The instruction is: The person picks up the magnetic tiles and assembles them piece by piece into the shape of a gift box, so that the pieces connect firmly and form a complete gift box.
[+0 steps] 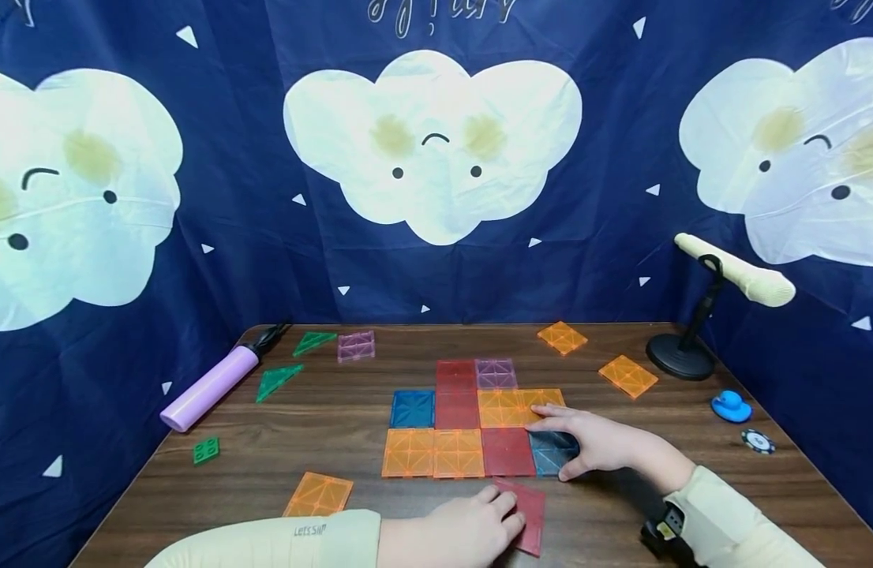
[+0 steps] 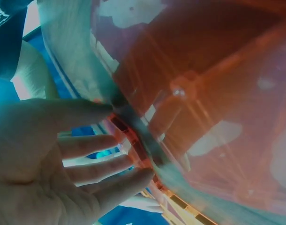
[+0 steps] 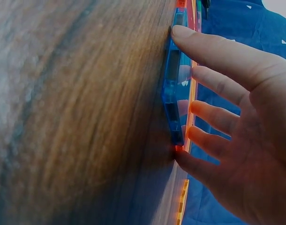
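Observation:
Flat translucent magnetic tiles lie joined on the table. At the right end of the near row is a blue magnetic tile [image 1: 550, 456]; my right hand [image 1: 607, 443] holds it, thumb at its near edge and fingers reaching over the neighbouring orange tile [image 1: 503, 408]. In the right wrist view the thumb tip touches the blue tile's edge [image 3: 172, 68]. Just below that row, a red magnetic tile [image 1: 529, 521] lies slightly turned, with my left hand [image 1: 473, 527] gripping its left part. The left wrist view shows the left fingers [image 2: 101, 173] at a red tile edge; their undersides are partly hidden.
A loose orange tile [image 1: 321, 495] lies left of the left hand. Two more orange tiles, green triangles [image 1: 279, 382] and a purple tile [image 1: 356, 345] lie farther back. Around the edges are a lilac pump [image 1: 211, 388], green brick [image 1: 206, 450], microphone stand [image 1: 681, 355], blue hat [image 1: 731, 406] and chip [image 1: 758, 441].

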`<state>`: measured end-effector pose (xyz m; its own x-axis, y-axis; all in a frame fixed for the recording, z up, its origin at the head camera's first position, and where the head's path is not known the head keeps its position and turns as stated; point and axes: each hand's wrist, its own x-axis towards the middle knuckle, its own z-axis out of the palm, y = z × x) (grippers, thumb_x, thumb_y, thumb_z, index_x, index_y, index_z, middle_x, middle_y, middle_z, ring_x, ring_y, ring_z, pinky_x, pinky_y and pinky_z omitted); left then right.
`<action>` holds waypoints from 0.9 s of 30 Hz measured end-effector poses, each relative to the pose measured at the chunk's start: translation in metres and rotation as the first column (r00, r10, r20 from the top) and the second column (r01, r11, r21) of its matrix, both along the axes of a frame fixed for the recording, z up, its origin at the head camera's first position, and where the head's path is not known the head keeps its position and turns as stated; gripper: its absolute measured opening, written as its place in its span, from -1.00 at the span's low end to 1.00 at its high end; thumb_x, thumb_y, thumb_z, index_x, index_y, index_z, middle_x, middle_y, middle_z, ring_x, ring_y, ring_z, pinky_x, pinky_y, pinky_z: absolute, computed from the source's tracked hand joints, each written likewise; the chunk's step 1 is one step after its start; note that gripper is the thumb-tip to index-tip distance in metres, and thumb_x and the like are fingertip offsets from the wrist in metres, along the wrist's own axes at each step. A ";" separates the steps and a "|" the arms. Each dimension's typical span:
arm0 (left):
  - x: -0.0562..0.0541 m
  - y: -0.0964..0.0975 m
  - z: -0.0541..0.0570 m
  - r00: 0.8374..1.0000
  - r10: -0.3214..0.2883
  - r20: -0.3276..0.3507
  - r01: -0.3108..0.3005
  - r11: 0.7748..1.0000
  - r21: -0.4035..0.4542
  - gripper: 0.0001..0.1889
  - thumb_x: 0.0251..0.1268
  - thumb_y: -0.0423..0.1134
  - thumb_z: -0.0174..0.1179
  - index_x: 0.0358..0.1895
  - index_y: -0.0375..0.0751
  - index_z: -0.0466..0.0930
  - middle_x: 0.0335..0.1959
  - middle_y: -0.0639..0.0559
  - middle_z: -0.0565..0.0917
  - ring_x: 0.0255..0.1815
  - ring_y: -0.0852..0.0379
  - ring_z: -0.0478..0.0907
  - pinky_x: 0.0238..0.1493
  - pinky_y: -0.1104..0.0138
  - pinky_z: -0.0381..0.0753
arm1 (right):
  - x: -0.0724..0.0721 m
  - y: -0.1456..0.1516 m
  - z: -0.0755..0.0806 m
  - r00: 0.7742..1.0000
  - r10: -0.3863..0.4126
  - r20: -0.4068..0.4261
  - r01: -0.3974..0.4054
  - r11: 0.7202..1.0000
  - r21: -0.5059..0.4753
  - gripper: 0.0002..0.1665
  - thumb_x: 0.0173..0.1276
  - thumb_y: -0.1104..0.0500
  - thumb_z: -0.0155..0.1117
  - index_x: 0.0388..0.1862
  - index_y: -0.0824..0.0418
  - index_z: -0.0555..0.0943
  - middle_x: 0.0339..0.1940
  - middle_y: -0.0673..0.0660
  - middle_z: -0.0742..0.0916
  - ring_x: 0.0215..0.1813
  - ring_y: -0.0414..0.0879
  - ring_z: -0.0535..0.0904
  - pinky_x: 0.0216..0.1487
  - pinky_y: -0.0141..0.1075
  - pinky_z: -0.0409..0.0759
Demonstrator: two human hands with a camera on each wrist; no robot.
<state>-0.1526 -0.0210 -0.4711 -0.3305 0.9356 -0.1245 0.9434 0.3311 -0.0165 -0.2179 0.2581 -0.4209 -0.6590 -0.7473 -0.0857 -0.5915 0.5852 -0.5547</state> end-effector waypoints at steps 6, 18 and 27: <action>0.008 -0.002 0.032 1.000 -0.027 -0.012 0.026 0.999 -0.026 -0.51 0.47 0.03 0.23 0.37 -0.02 0.53 0.20 0.13 0.53 0.11 0.25 0.41 0.05 0.44 0.54 | 0.000 0.004 -0.004 1.000 0.023 0.004 -0.023 0.999 -0.033 -0.14 0.24 -0.03 0.55 0.49 0.12 0.46 0.55 0.41 0.31 0.49 0.48 0.18 0.26 0.41 0.30; 0.015 -0.003 0.056 0.994 0.074 -0.079 -0.073 0.997 0.013 -0.67 0.57 -0.11 0.13 0.29 0.03 0.57 0.18 0.11 0.56 0.07 0.23 0.48 -0.03 0.45 0.57 | -0.002 0.001 -0.002 1.000 -0.013 -0.011 0.014 1.000 0.014 -0.13 0.20 -0.02 0.57 0.47 0.12 0.48 0.56 0.36 0.33 0.52 0.42 0.19 0.32 0.35 0.29; 0.015 0.002 0.054 0.971 0.113 -0.210 -0.110 0.994 0.025 -0.51 0.36 0.11 0.33 0.26 0.01 0.63 -0.02 0.15 0.60 -0.15 0.26 0.45 -0.16 0.48 0.53 | 0.000 0.000 0.003 1.000 -0.014 0.008 0.014 1.000 0.000 -0.14 0.23 0.01 0.56 0.48 0.14 0.47 0.56 0.38 0.31 0.52 0.43 0.17 0.31 0.38 0.27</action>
